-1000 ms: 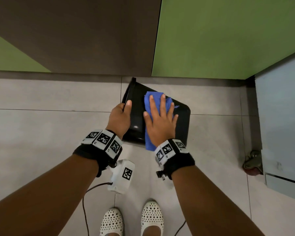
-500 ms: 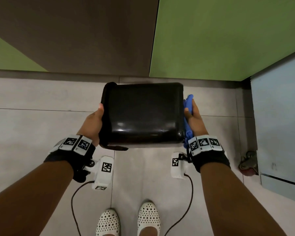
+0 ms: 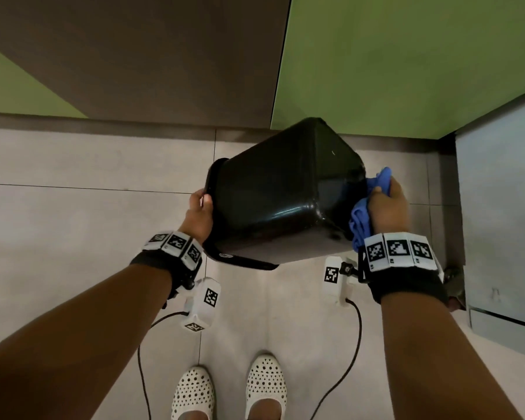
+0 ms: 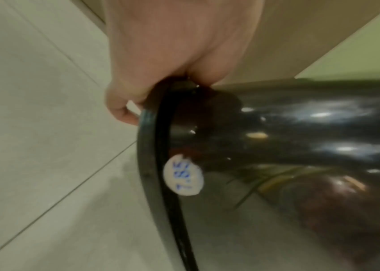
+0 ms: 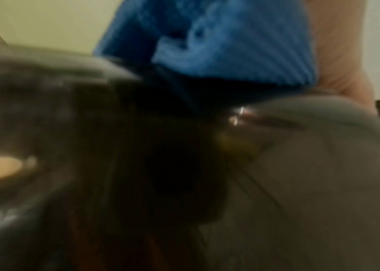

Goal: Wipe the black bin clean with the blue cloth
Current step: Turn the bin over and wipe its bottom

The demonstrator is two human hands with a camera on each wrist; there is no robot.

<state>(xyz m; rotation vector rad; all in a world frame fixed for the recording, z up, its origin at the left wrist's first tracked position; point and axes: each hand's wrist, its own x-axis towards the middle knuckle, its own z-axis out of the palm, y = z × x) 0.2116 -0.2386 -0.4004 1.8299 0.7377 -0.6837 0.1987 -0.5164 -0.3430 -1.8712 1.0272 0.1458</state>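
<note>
Head view: left hand [image 3: 198,220] grips black bin [image 3: 281,195] (tilted); right hand [image 3: 388,207] clutches blue cloth [image 3: 361,221].

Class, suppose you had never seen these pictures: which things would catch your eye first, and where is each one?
First comes the glossy black bin, held on its side above the tiled floor in the middle of the head view. The left hand grips its rim, while the right hand presses a bright blue cloth against its base end. Behind it, a vivid green wall panel fills the upper right.
</note>
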